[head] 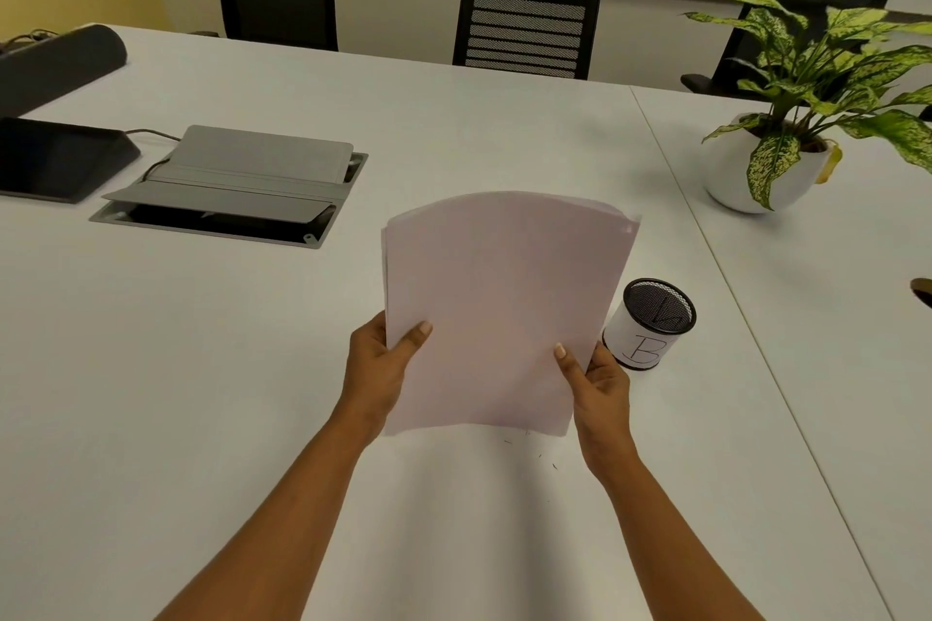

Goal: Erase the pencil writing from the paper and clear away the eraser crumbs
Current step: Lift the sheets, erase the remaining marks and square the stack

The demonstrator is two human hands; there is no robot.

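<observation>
The paper (499, 313) is light and floppy, bowing at its far edge. The left hand (375, 363) and right hand (597, 386) pinch its near corners; support both sides.

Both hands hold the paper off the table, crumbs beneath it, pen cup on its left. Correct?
No. The head view shows the pen cup on the right of the paper, by the right hand. That hand and the left hand do hold it off the table, crumbs beneath.

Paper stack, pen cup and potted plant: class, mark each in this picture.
paper stack (504, 308), head view, middle of top sheet.
pen cup (636, 344), head view, white side wall.
potted plant (726, 178), head view, front of white pot.
</observation>
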